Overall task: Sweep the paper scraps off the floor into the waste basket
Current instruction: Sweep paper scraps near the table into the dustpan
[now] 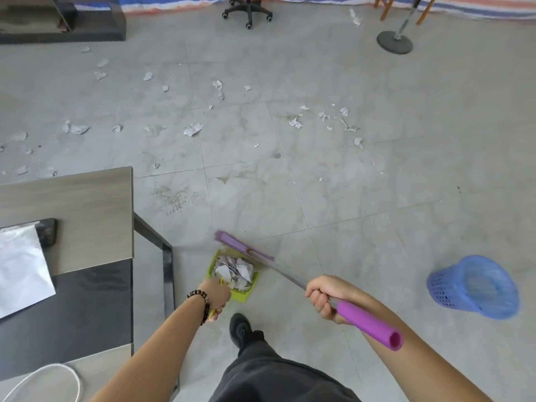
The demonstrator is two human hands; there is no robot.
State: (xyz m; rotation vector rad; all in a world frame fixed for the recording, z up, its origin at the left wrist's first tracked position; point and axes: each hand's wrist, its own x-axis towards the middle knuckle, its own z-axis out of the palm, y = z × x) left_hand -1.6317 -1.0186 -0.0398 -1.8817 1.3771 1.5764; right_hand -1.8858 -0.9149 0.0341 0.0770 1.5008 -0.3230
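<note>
Crumpled white paper scraps fill one flat lime-green plastic dustpan on the floor at six o'clock, while several dozen more torn bits, too many to count, lie scattered over the smooth grey tiles from nine to one o'clock. The left hand, one dark beaded bracelet on its wrist, has its fingers wrapped around the dustpan's handle, and the right hand is closed around the thin metal shaft of one broom with a purple foam grip, its purple head touching the dustpan's far edge. One round blue mesh plastic waste basket stands at four o'clock, well apart, and one wood-grain table sits at eight o'clock.
</note>
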